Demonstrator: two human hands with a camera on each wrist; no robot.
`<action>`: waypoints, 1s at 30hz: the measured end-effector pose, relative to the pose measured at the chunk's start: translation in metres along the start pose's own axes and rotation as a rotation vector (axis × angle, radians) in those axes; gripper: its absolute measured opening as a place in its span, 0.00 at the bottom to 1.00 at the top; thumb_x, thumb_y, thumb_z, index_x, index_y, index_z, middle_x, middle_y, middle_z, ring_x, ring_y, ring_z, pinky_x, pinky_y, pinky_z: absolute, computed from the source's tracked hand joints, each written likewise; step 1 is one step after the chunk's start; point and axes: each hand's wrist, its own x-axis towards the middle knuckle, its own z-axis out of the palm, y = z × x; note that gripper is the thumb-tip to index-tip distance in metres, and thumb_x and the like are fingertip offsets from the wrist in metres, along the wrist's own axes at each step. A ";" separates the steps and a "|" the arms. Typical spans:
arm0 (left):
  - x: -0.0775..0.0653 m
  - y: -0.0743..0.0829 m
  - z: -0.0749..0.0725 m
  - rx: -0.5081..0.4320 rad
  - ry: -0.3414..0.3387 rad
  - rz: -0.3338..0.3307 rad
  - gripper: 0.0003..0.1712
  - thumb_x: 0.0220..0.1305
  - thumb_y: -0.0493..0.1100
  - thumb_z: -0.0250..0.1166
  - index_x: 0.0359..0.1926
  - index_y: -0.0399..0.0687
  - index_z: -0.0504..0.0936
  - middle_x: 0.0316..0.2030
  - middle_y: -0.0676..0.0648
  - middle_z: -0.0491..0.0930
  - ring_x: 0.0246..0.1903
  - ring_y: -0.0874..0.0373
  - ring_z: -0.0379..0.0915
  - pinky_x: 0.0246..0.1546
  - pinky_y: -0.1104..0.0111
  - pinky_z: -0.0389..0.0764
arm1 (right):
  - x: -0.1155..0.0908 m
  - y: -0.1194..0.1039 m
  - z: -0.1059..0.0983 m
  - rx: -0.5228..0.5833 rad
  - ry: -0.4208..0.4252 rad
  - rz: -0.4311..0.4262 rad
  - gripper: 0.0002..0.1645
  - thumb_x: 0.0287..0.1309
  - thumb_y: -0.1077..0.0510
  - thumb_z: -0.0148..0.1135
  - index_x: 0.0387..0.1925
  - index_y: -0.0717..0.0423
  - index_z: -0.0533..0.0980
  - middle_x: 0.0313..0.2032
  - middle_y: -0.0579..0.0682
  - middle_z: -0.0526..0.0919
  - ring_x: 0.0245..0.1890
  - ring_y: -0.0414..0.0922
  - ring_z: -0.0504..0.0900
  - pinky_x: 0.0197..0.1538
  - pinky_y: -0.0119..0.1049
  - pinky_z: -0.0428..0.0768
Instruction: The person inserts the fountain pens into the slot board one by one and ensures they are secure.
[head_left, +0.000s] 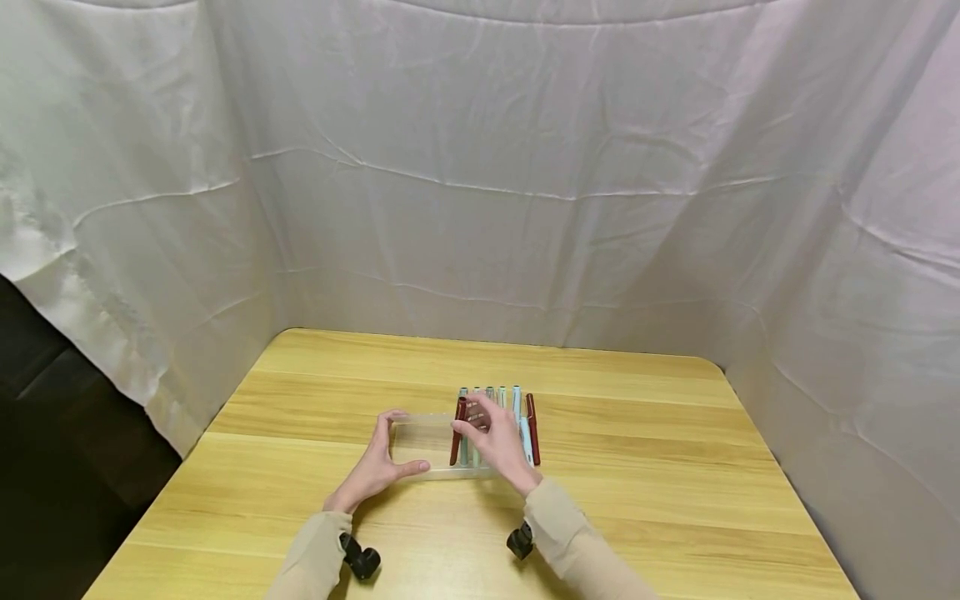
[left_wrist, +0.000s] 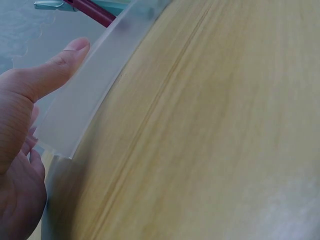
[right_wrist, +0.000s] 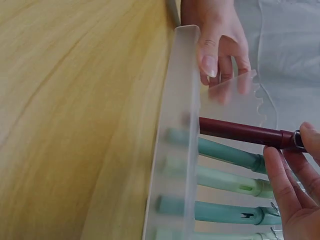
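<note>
My left hand (head_left: 378,465) grips the left end of a frosted clear pen tray (head_left: 424,443), thumb over the near wall (left_wrist: 82,102) and fingers towards the far side. My right hand (head_left: 501,443) pinches a dark red fountain pen (right_wrist: 240,131) near its clip end, between thumb and fingers. The pen's other end reaches down inside the tray by the near wall. Beside it lie a teal pen (right_wrist: 227,151), a pale green pen (right_wrist: 227,181) and another teal pen (right_wrist: 225,212), side by side. My right hand partly hides the row in the head view.
A light blue pen (head_left: 527,442) and a second dark red pen (head_left: 532,429) lie at the right of the row. The wooden table (head_left: 660,467) extends around the tray. White curtains (head_left: 487,167) hang behind it and at both sides.
</note>
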 end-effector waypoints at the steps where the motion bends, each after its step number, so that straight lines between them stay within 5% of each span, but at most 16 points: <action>1: 0.000 0.000 0.000 0.001 0.000 0.002 0.55 0.49 0.46 0.81 0.69 0.47 0.54 0.70 0.36 0.58 0.72 0.37 0.55 0.75 0.36 0.51 | 0.000 0.000 0.001 -0.007 -0.005 -0.004 0.27 0.59 0.56 0.71 0.59 0.59 0.76 0.41 0.60 0.88 0.37 0.53 0.89 0.36 0.27 0.86; 10: 0.000 -0.001 0.001 0.000 0.004 0.005 0.55 0.49 0.45 0.81 0.69 0.46 0.54 0.70 0.35 0.58 0.73 0.37 0.54 0.75 0.35 0.50 | -0.001 0.001 0.003 -0.082 -0.028 -0.079 0.26 0.61 0.55 0.69 0.58 0.60 0.76 0.37 0.58 0.89 0.33 0.47 0.89 0.37 0.27 0.86; 20: 0.000 -0.002 0.001 -0.009 0.010 0.018 0.55 0.49 0.45 0.81 0.69 0.45 0.54 0.70 0.35 0.58 0.73 0.36 0.54 0.75 0.35 0.50 | 0.001 -0.002 0.007 -0.131 -0.046 -0.047 0.28 0.62 0.55 0.68 0.62 0.58 0.74 0.39 0.57 0.88 0.31 0.43 0.85 0.32 0.24 0.82; 30: -0.001 -0.002 0.001 -0.006 0.014 0.038 0.54 0.48 0.45 0.81 0.68 0.44 0.55 0.70 0.35 0.58 0.73 0.36 0.53 0.75 0.34 0.50 | 0.007 0.001 0.015 -0.307 0.032 -0.208 0.30 0.61 0.56 0.70 0.63 0.54 0.72 0.34 0.49 0.85 0.20 0.30 0.72 0.23 0.22 0.75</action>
